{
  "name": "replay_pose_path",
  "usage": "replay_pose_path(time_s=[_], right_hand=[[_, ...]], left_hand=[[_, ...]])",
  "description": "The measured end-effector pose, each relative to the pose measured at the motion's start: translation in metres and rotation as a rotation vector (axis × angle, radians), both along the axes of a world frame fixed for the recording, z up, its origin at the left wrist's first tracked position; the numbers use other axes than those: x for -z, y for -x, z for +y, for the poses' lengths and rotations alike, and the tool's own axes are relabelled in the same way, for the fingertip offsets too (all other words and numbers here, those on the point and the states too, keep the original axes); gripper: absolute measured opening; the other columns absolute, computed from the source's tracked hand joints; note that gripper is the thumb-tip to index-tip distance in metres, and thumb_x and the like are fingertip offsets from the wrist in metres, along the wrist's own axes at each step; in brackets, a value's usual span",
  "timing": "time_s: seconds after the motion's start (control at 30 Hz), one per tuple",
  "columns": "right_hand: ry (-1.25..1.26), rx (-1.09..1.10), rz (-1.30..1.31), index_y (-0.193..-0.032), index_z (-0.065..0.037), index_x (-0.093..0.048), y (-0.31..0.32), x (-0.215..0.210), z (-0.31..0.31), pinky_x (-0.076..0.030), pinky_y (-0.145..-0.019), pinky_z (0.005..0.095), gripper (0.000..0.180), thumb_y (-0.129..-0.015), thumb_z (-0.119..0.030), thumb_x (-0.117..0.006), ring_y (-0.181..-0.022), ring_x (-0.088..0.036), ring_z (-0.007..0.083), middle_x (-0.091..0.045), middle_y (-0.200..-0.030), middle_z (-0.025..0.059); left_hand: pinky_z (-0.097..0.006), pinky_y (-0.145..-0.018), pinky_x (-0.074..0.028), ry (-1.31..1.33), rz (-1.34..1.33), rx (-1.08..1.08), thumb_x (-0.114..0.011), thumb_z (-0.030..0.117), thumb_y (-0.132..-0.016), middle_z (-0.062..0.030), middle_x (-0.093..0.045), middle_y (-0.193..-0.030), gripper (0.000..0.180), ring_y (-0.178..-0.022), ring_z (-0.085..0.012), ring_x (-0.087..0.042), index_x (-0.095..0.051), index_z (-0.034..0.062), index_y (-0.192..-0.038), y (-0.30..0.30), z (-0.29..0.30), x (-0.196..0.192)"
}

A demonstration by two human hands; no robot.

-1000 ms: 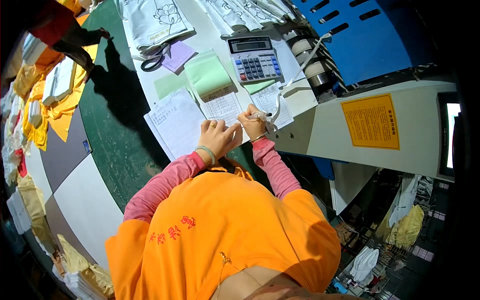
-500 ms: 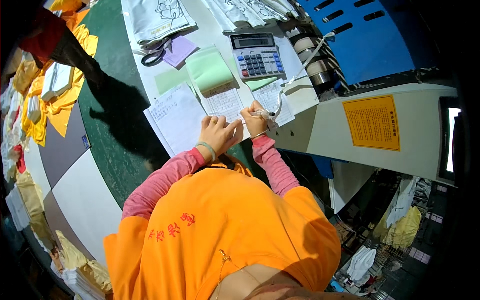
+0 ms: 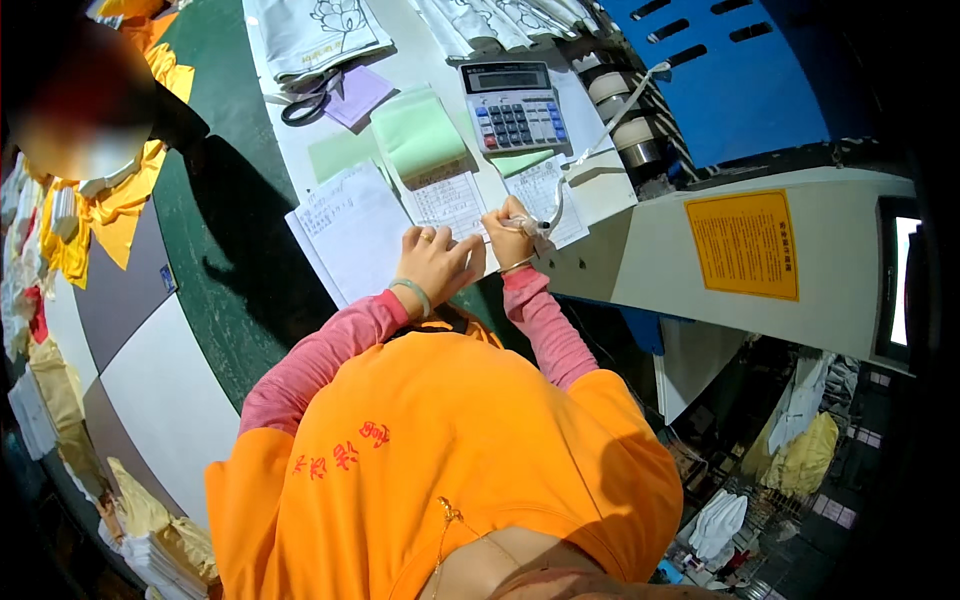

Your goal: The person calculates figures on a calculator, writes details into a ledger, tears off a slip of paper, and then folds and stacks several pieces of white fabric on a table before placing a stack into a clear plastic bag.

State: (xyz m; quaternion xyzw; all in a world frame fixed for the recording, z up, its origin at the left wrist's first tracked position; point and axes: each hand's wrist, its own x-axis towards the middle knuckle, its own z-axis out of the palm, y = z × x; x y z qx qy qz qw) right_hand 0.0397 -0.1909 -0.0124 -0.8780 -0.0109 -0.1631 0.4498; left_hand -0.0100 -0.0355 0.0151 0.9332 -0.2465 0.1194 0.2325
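My right hand [image 3: 510, 236] is closed round a pen [image 3: 541, 227] with a white ribbon tied at its end, over the lower right of a filled-in form [image 3: 450, 203]. Resting on the lower part of that form is my left hand [image 3: 437, 264], fingers apart and slightly bent. The form's green sheet [image 3: 420, 138] is folded up above it. A second written form [image 3: 549, 188] lies just right of my right hand. To the left, handwritten white sheets [image 3: 350, 235] reach under my left wrist. A grey calculator [image 3: 514, 108] stands beyond both hands.
Black-handled scissors [image 3: 307, 106] and a purple note pad [image 3: 360, 94] lie at the table's left. Printed white cloth [image 3: 315, 40] is piled at the far edge. A blue machine panel [image 3: 730, 90] and a beige housing [image 3: 650, 250] border the right. A person's dark sleeve shows upper left.
Both my hands stay nearly in place, the right still gripping the pen on the form. At the upper left the other person has shifted, and a blurred shape now covers part of the yellow cloth.
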Motion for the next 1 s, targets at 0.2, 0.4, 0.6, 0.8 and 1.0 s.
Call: replay_pose_path(time_s=[0.2,0.4,0.6,0.8,1.0], right_hand=[[0.111,0.011,0.065,-0.061,-0.004,-0.036,0.004,-0.004,-0.002,-0.032,-0.043,0.035,0.023,-0.067,-0.01,-0.058,-0.044,-0.033,0.0198,-0.033,-0.048,0.0081],[-0.254,0.015,0.0,-0.058,-0.003,-0.037,0.001,0.015,-0.01,-0.032,-0.042,0.0293,0.023,-0.068,-0.006,-0.057,-0.046,-0.034,0.0102,-0.036,-0.049,0.0021],[-0.344,-0.027,-0.111,-0.055,-0.005,-0.036,0.009,0.004,0.001,-0.03,-0.04,0.0257,0.028,-0.069,-0.002,-0.06,-0.045,-0.032,0.0068,-0.034,-0.048,-0.0008],[-0.039,-0.15,0.01,-0.057,-0.002,-0.04,0.022,-0.008,0.012,-0.031,-0.039,0.0261,0.024,-0.067,-0.006,-0.061,-0.042,-0.036,0.0074,-0.039,-0.048,0.0025],[-0.138,-0.152,0.073,-0.057,-0.003,-0.039,0.02,-0.003,0.011,-0.032,-0.04,0.0244,0.025,-0.07,-0.006,-0.06,-0.044,-0.036,0.0059,-0.037,-0.047,0.0006]], left_hand=[[-0.038,-0.075,-0.03,-0.041,-0.082,-0.026,-0.061,0.03,-0.068,-0.0027,-0.046,-0.075,0.04,-0.073,-0.0215,-0.046,-0.051,0.0262,-0.107,0.003,-0.002,0.006],[-0.037,-0.076,-0.032,0.154,0.08,0.046,-0.061,0.024,-0.067,-0.003,-0.048,-0.075,0.027,-0.076,-0.0224,-0.048,-0.06,0.021,-0.093,-0.005,0.007,-0.001],[-0.035,-0.083,-0.032,0.127,0.048,-0.055,-0.063,0.02,-0.064,0.002,-0.056,-0.088,0.024,-0.088,-0.0179,-0.05,-0.062,0.0198,-0.088,-0.026,0.041,0.0],[-0.036,-0.086,-0.031,0.104,0.064,-0.079,-0.064,0.024,-0.064,0.0021,-0.057,-0.092,0.016,-0.09,-0.0161,-0.051,-0.063,0.0161,-0.077,-0.024,0.037,-0.002],[-0.036,-0.087,-0.035,-0.03,0.053,-0.017,-0.063,0.026,-0.066,0.0001,-0.059,-0.085,0.015,-0.087,-0.0172,-0.054,-0.063,0.0129,-0.073,-0.03,0.037,-0.002]])
